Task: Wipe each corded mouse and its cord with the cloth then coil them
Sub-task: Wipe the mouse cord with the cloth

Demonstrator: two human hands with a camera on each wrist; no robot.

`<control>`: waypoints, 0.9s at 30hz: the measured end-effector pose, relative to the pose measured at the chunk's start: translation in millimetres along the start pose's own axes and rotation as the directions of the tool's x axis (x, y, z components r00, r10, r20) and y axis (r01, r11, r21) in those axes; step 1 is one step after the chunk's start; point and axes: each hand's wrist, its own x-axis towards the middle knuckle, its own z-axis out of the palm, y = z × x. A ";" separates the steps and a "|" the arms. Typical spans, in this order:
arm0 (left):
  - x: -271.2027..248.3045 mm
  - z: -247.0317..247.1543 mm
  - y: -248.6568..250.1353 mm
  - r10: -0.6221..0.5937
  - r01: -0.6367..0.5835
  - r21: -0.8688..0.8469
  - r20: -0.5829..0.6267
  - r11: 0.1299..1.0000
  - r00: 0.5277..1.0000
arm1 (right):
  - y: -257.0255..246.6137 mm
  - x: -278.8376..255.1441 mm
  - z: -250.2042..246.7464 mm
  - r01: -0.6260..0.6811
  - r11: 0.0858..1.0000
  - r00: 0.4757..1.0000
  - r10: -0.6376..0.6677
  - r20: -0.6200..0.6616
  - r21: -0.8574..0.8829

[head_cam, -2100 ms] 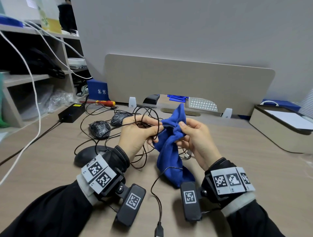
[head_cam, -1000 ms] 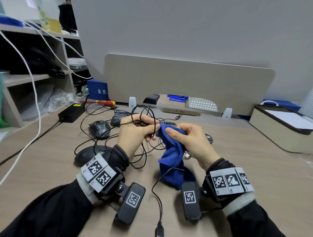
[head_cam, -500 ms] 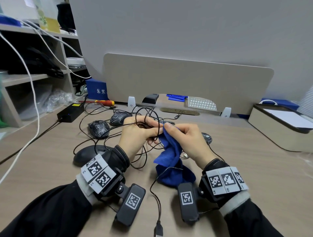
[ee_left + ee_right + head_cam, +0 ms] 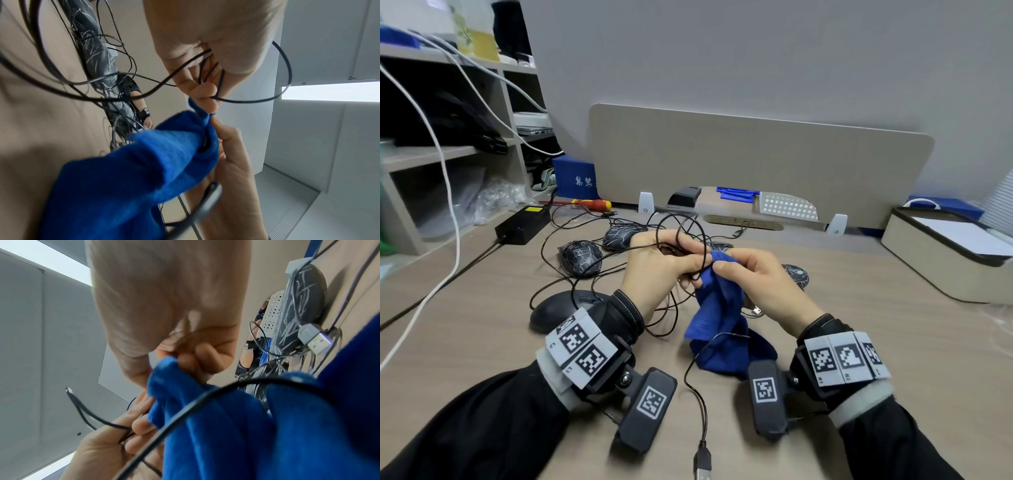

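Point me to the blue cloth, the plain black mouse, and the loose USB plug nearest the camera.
blue cloth [image 4: 722,308]: head view, on the hanging fold below the right hand's pinch.
plain black mouse [image 4: 558,308]: head view, on its bare back, left of the left wrist.
USB plug [image 4: 702,466]: head view, on the plug's housing at the bottom edge.

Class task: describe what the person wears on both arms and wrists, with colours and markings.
Both arms have black sleeves with grey cuffs. The left wrist band and the right wrist band are pale grey blocks printed with black square code markers. A dark camera pod with its own code marker hangs under each wrist. The hands are bare.
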 end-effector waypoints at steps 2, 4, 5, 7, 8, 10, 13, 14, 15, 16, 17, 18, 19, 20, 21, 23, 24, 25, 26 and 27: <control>4.8 -4.4 3.0 -0.001 0.001 -0.009 -0.061 1.000 0.998 | -1.6 -1.2 -3.6 -0.006 1.000 1.000 0.006 -0.024 0.004; 9.1 -10.0 5.9 -0.028 0.022 -0.044 -0.137 0.999 0.990 | -3.0 1.0 -12.4 0.001 0.999 0.989 0.005 -0.149 0.037; 10.6 -12.4 7.1 -0.046 0.035 -0.069 -0.161 0.997 0.986 | -5.6 1.9 -17.2 0.007 0.998 0.979 0.006 -0.202 0.062; 10.9 -14.5 9.9 -0.070 0.054 -0.099 -0.169 0.994 0.983 | -15.6 2.3 -25.7 0.019 0.995 0.972 0.004 -0.237 0.097; 10.1 -14.7 11.5 -0.076 0.060 -0.099 -0.162 0.993 0.984 | -23.3 2.1 -28.3 0.031 0.994 0.975 -0.006 -0.222 0.109; 8.0 -14.2 14.9 -0.091 0.075 -0.105 -0.154 0.992 0.984 | -45.4 -0.5 -30.1 0.081 0.985 0.982 -0.053 -0.182 0.152; 8.6 -16.6 22.7 -0.110 0.085 -0.144 -0.171 0.986 0.979 | -83.3 -6.2 -30.3 0.208 0.938 0.974 -0.173 -0.144 0.276; 8.8 -18.9 26.9 -0.106 0.081 -0.142 -0.175 0.987 0.979 | -96.2 -9.3 -30.4 0.244 0.921 0.968 -0.212 -0.136 0.304; 9.4 -21.8 31.6 -0.095 0.072 -0.133 -0.180 0.989 0.979 | -108.6 -13.3 -30.1 0.267 0.910 0.963 -0.240 -0.121 0.318; 9.9 -25.2 36.4 -0.084 0.061 -0.128 -0.189 0.990 0.978 | -118.9 -17.1 -30.0 0.275 0.907 0.961 -0.257 -0.099 0.319; 10.3 -29.6 41.6 -0.079 0.053 -0.129 -0.204 0.990 0.976 | -127.8 -22.1 -28.7 0.271 0.910 0.962 -0.265 -0.064 0.313; 10.2 -34.5 47.5 -0.078 0.049 -0.133 -0.220 0.990 0.972 | -134.0 -27.8 -26.6 0.249 0.923 0.967 -0.256 -0.015 0.294; 10.4 -39.4 52.6 -0.079 0.047 -0.135 -0.236 0.990 0.969 | -137.6 -34.1 -22.9 0.205 0.948 0.974 -0.223 0.047 0.243; 10.7 -44.5 56.3 -0.079 0.047 -0.133 -0.249 0.990 0.965 | -137.0 -39.7 -17.7 0.150 0.978 0.977 -0.169 0.127 0.145; 10.2 -49.1 59.6 -0.077 0.045 -0.129 -0.259 0.991 0.963 | -132.2 -46.1 -9.6 0.101 0.995 0.969 -0.098 0.229 -0.002; 9.8 -55.2 62.5 -0.079 0.050 -0.116 -0.264 0.992 0.961 | -113.6 -59.4 14.5 0.048 0.940 0.878 0.121 0.463 -0.337; 8.3 -56.4 64.1 -0.083 0.057 -0.104 -0.257 0.993 0.963 | -100.6 -64.9 27.7 0.031 0.878 0.806 0.261 0.531 -0.478; 6.3 -56.1 65.4 -0.086 0.066 -0.090 -0.244 0.994 0.966 | -86.7 -69.4 40.4 0.030 0.804 0.739 0.383 0.554 -0.594; 4.2 -54.3 66.1 -0.090 0.074 -0.076 -0.227 0.994 0.970 | -74.2 -71.2 49.9 0.050 0.732 0.694 0.463 0.551 -0.679; 2.1 -51.4 66.5 -0.094 0.083 -0.062 -0.209 0.995 0.973 | -64.5 -71.6 56.7 0.077 0.678 0.678 0.502 0.537 -0.731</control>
